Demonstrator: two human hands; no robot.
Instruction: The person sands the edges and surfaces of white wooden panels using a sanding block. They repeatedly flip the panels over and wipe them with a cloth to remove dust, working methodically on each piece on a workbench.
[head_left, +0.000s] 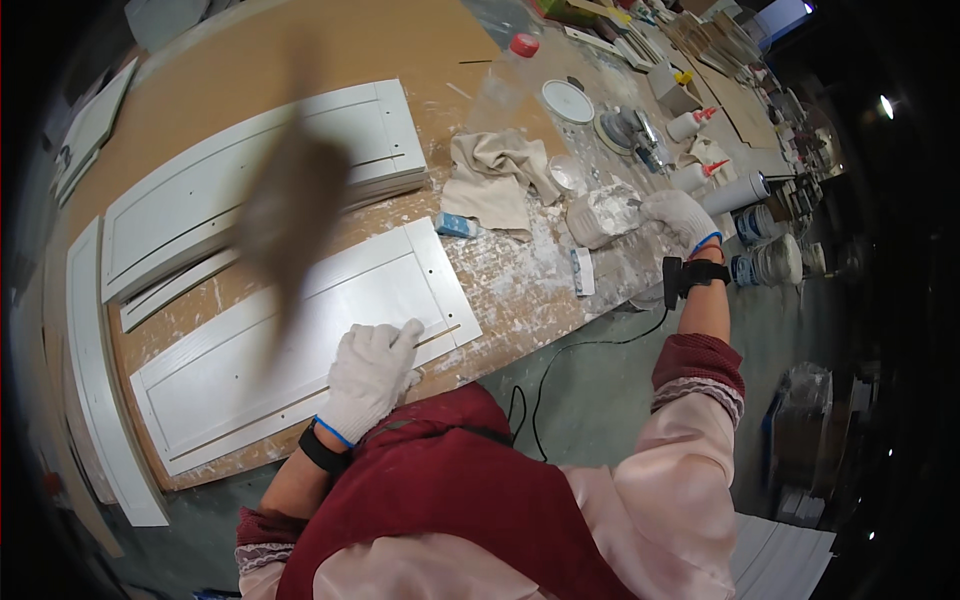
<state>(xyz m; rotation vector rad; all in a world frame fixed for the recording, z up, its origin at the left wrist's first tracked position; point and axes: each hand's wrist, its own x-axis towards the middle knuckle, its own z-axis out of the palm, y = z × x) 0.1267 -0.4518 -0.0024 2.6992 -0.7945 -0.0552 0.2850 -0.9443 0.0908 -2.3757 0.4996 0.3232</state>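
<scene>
head view: left hand [372,378] flat, open on white door panel [300,340]; right hand [680,218] grips putty tub [603,215].

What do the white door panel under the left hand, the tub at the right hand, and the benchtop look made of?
White framed cabinet door panel: probably painted wood or fibreboard, matt, with drilled holes. Small filler-smeared tub at the gloved right hand: likely plastic, though caked. Brown workbench top: looks like raw fibreboard, dusted white. Gloved left hand: knit cotton.

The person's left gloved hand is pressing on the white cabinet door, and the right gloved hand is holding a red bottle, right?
Not quite. The head view shows the right gloved hand at a white putty-smeared tub, not a red bottle. The left gloved hand does rest on the white cabinet door panel.
</scene>
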